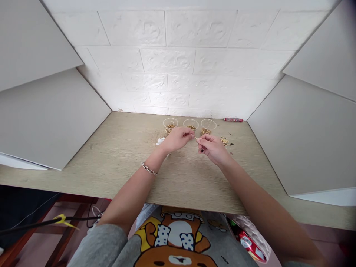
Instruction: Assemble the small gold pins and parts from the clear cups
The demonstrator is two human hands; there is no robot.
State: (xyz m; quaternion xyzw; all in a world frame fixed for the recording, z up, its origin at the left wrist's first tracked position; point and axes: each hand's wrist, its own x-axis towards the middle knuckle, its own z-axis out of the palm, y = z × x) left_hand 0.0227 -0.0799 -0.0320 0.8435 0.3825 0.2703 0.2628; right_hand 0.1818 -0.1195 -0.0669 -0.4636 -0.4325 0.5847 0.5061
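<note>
Above the middle of the table, my right hand pinches a thin gold-coloured stick between thumb and forefinger. One end of it points at my left hand, whose thumb and fingertips are pressed together close by; what they hold is too small to make out. Behind the hands stand a left clear cup, a middle clear cup and a right clear cup, each with small gold-coloured pieces inside. To the right of my right hand lies a loose pile of thin gold-coloured sticks.
A crumpled white scrap lies by my left wrist. Against the white brick-patterned wall rests a red patterned tube. Grey panels flank the wooden table, a left panel and a right panel.
</note>
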